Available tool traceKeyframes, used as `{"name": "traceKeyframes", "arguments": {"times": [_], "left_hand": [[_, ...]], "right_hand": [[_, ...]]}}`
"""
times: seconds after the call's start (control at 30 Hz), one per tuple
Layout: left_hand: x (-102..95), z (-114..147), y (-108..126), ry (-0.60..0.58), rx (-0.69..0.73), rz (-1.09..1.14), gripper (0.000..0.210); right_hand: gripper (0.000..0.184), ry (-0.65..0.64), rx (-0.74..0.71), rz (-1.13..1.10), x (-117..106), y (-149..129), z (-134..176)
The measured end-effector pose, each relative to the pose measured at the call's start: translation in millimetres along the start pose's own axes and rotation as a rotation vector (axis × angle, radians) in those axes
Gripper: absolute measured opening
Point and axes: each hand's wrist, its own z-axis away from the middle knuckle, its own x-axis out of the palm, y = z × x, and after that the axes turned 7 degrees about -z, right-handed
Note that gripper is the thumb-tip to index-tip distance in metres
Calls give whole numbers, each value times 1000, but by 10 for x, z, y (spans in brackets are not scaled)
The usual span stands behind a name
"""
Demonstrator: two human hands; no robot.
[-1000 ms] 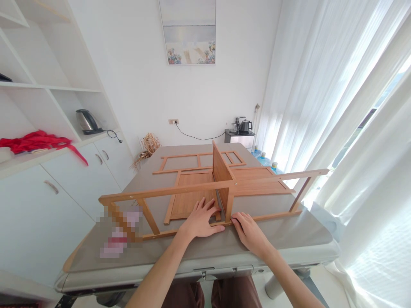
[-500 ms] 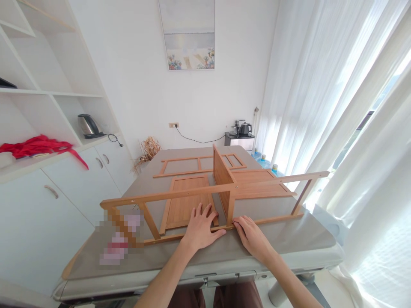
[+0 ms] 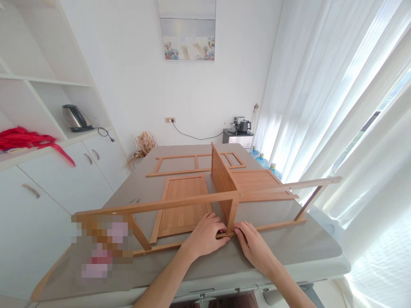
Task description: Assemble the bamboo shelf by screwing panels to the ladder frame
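A light-brown wooden side frame (image 3: 183,202) stands on its long edge across the near part of the table. A wooden panel (image 3: 223,173) joins it at the middle post and runs back, upright. My left hand (image 3: 207,235) is curled round the frame's lower rail, just left of that joint. On the other side of the post, my right hand (image 3: 253,246) has its thumb and fingers pressed together at the lower rail; anything small between them is hidden. Behind the frame lie a flat wooden panel (image 3: 186,192) on the left and another panel (image 3: 257,184) on the right.
A ladder-like wooden frame (image 3: 173,173) lies at the table's (image 3: 276,256) far end. Small metal pieces (image 3: 136,200) rest left of the panels. White cabinets (image 3: 64,179) with a kettle (image 3: 76,118) stand left; curtains (image 3: 298,107) hang right. A blurred patch covers the frame's left end.
My left hand has gone from spread fingers to a curl round the lower rail, closer to the middle post. My right hand stays at the joint. The view has shifted slightly.
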Motion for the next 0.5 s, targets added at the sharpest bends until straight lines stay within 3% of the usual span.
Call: {"name": "traceKeyframes", "arguments": {"times": [0.2, 0.5], "left_hand": [[26, -23, -14, 10, -17, 72, 9], [232, 32, 22, -25, -254, 101, 12]], "right_hand": [[22, -20, 22, 28, 0, -4, -10], [23, 9, 30, -44, 20, 132, -13]]}}
